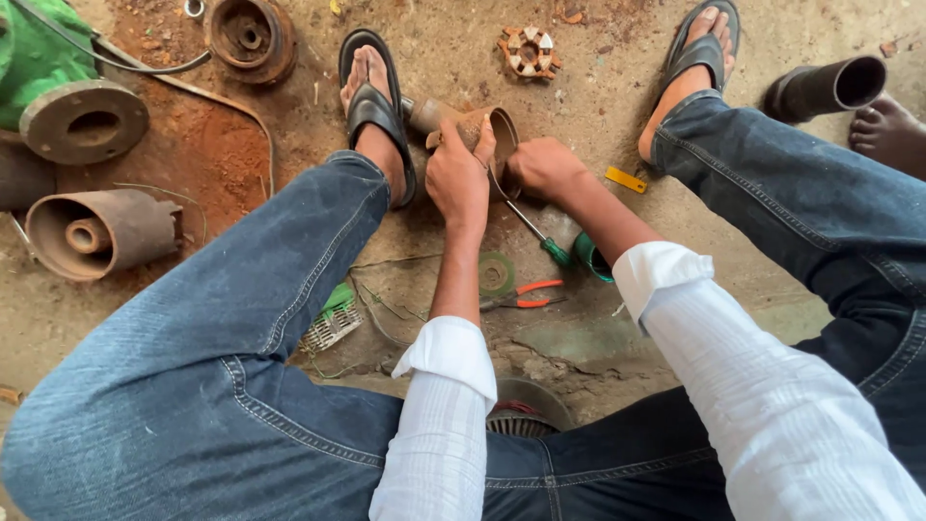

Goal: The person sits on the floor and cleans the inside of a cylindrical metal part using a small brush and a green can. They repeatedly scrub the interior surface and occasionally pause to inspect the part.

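Fingers (479, 145) of left hand (457, 178) clamped on rusty metal sleeve (482, 125), thumb over its rim; sleeve sits on dirt floor (579, 58) betw. the two sandalled feet, open end twd. right hand. Right hand (542, 166) closed in a fist at sleeve mouth, gripping a thin tool; tip hidden, can't tell what kind.

Nearby, below hands:
- screwdriver (535, 232), green handle, lying just under right wrist
- tape roll (496, 274), greenish
- pliers (521, 294), orange grips, beside tape
- yellow tag (625, 178), near right forearm

Further out:
- slotted round metal part (529, 50), rusty, ahead of sleeve
- rusty pump housing (96, 232), far left, w/ green motor body (39, 58) above it
- rusty disc (251, 37), top left
- dark pipe (825, 89), top right, next to another person's bare foot (887, 130)
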